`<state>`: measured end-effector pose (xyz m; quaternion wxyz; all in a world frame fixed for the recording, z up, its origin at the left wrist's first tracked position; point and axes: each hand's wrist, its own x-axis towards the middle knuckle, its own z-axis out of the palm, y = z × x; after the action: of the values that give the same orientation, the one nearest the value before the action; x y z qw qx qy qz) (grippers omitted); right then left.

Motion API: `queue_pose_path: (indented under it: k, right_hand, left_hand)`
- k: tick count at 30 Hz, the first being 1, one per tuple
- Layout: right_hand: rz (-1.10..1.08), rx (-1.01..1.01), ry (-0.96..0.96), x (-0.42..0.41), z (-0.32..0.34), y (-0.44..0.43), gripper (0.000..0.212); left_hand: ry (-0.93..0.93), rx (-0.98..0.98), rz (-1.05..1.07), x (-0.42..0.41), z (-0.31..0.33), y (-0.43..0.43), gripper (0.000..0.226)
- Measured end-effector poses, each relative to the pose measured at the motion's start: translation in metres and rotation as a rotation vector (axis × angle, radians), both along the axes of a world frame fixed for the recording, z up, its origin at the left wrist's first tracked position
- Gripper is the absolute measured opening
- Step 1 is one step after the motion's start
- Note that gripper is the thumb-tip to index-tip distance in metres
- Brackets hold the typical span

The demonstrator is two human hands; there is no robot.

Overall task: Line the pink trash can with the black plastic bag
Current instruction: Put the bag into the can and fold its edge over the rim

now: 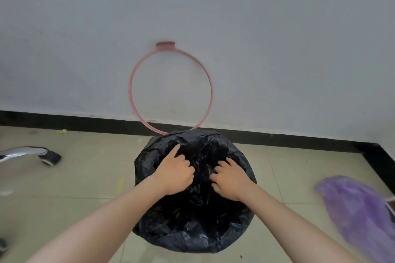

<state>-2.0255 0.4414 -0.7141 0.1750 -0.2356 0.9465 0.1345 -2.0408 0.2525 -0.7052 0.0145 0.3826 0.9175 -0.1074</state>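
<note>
Left hand [176, 174] and right hand [229, 180], fingers curled, press into the crumpled black plastic bag [194, 209]; whether they pinch it cannot be told. The bag drapes over an upright, hidden can on the tiled floor [74, 188]. A pink ring [131, 83] leans upright against the wall [277, 49] behind.

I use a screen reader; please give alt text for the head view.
Both hands, left hand and right hand, press into a black plastic bag draped over a bin on a tiled floor. A pink ring leans against the white wall behind.
</note>
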Motion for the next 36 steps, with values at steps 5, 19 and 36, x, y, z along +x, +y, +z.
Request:
queue_pose_path:
  k: [5,19,36]
  right_hand:
    - [-0.623,-0.374,0.28,0.007,0.02,0.03,0.058]
    - [-1.172,-1.237,-0.02,0.076,0.006,0.023,0.051]
    - [-1.289,-1.313,0.091,0.082,-0.02,0.021,0.052]
  left_hand:
    - [0.135,0.418,0.467,-0.014,0.02,-0.036,0.048]
    - [-0.649,1.321,1.192,-0.05,0.042,-0.072,0.087]
    - [-0.973,1.755,1.113,-0.073,0.02,-0.046,0.055]
